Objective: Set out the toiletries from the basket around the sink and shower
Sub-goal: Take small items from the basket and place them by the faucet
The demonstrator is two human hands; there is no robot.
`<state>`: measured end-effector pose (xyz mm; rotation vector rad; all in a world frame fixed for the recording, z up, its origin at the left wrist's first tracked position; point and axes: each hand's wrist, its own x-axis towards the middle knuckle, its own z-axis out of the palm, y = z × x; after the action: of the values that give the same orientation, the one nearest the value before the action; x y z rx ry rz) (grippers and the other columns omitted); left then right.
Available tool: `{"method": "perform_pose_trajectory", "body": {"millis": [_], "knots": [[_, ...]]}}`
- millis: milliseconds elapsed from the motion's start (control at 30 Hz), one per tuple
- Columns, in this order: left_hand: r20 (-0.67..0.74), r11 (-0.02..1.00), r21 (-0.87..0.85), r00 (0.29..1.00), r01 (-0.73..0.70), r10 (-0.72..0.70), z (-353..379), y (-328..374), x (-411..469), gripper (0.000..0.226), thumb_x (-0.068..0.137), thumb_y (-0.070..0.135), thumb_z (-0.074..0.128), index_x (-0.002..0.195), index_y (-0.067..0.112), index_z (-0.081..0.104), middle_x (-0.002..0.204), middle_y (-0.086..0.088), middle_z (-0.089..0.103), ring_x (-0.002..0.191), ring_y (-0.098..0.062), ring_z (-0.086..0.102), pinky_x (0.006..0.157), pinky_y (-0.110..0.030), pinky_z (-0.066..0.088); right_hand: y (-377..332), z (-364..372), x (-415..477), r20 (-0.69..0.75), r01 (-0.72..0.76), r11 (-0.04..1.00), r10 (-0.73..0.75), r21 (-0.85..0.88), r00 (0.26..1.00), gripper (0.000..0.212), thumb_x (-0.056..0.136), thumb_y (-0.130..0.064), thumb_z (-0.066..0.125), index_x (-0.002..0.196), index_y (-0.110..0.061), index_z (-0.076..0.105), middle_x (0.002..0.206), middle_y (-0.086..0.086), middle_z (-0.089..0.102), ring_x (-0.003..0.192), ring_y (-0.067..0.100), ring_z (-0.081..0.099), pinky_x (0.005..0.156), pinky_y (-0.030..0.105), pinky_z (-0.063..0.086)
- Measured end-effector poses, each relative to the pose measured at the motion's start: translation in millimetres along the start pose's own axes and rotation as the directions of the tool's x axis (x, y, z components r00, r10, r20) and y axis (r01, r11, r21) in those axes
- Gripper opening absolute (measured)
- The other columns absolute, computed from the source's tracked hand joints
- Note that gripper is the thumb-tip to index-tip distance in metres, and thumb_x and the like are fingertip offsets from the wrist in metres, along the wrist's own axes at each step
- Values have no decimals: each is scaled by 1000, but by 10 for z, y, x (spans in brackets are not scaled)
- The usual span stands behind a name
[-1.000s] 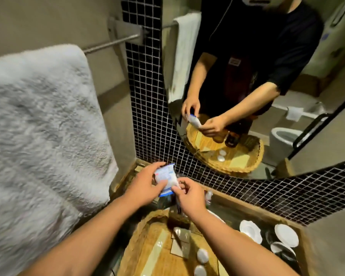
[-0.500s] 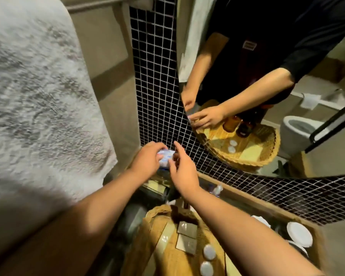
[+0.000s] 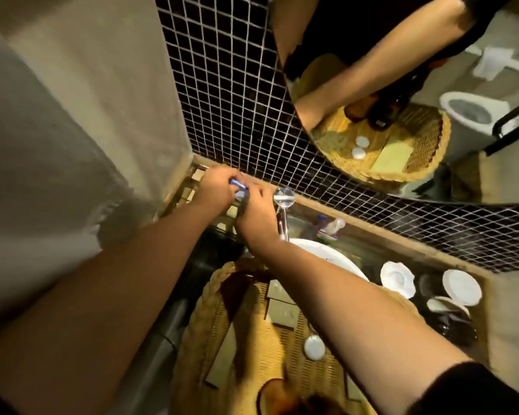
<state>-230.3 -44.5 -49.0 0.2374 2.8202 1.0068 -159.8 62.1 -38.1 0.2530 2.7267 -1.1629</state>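
Head view: the left hand (image 3: pixel 218 187) pinches a small blue-and-white packet (image 3: pixel 237 184) at the tabletop's back left corner, likely to set it down. The right hand (image 3: pixel 256 214) curls beside, steadying it. The basket (image 3: pixel 198 319) waits nearer, by the sink (image 3: pixel 327 256).

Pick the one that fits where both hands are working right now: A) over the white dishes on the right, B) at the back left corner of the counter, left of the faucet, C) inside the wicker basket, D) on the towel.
B: the left hand and right hand meet over a small blue-and-white packet in the corner by the black tile wall, just left of the chrome faucet, beyond the wicker basket.
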Motion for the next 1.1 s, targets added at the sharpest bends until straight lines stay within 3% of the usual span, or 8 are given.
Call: {"method": "perform_pose_trajectory", "body": {"millis": [133, 233, 433, 567, 667, 767, 933, 1100], "knots": [[6, 997, -74, 1000, 13, -12, 96, -17, 47, 24, 80, -2, 60, 86, 16, 74, 96, -6, 70, 93, -23, 63, 79, -11, 40, 172, 262, -41, 107, -26, 990, 41, -137, 993, 110, 80, 2, 70, 157, -26, -3, 163, 10, -19, 126, 43, 51, 93, 51, 53], [58, 983, -77, 985, 167, -162, 194, -29, 132, 19, 88, 5, 63, 94, 19, 73, 96, 6, 62, 92, -11, 57, 71, -6, 31, 215, 351, -10, 151, -12, 983, 40, -184, 988, 123, 76, 4, 74, 156, -17, -17, 157, 5, -40, 139, 42, 38, 96, 47, 53], [70, 981, 36, 978, 192, -194, 317, -171, 255, 26, 87, 14, 65, 113, 19, 69, 122, -8, 65, 114, -27, 59, 104, -34, 44, 295, 393, 219, 191, -5, 966, 56, -258, 980, 103, 80, -6, 75, 157, -6, 5, 164, 13, -21, 153, 32, -4, 117, 43, 32], [85, 983, 69, 981, 169, -174, 313, -281, 152, 29, 87, 4, 61, 114, 0, 67, 124, -21, 62, 117, -37, 55, 100, -36, 39, 322, 398, 219, 261, 45, 941, 47, -334, 964, 99, 81, -3, 75, 155, -2, 9, 162, 19, -22, 151, 33, -15, 120, 45, 26], [74, 993, 66, 992, 98, -103, 332, -355, 13, 38, 86, 2, 61, 124, 3, 62, 139, -20, 49, 124, -37, 49, 102, -39, 39, 331, 427, 214, 274, 29, 932, 76, -361, 959, 110, 78, -9, 80, 156, -2, 3, 161, 18, -27, 151, 33, -17, 120, 42, 26], [86, 964, 255, 992, 69, -93, 379, -410, -211, 52, 95, 21, 54, 146, 20, 42, 152, -11, 34, 132, -32, 41, 101, -45, 42, 349, 416, 164, 262, 90, 892, 33, -443, 964, 110, 83, -24, 76, 155, 4, -2, 162, 25, -18, 150, 36, -18, 124, 41, 14], [97, 848, 526, 995, -71, 23, 470, -661, -481, 63, 97, 33, 49, 155, 26, 24, 165, -4, 11, 146, -35, 22, 111, -50, 32, 345, 272, 108, 287, 98, 887, 40, -451, 957, 102, 88, -7, 68, 156, 2, -7, 160, 17, -30, 151, 30, -15, 123, 37, 19], [146, 825, 559, 989, -80, -3, 485, -714, -465, 63, 98, 39, 43, 156, 31, 18, 166, -3, 5, 150, -35, 8, 116, -52, 24, 323, 239, 151, 326, 102, 859, 79, -502, 942, 108, 84, -11, 73, 156, 1, -7, 162, 13, -27, 150, 32, -20, 124, 39, 9]]}}
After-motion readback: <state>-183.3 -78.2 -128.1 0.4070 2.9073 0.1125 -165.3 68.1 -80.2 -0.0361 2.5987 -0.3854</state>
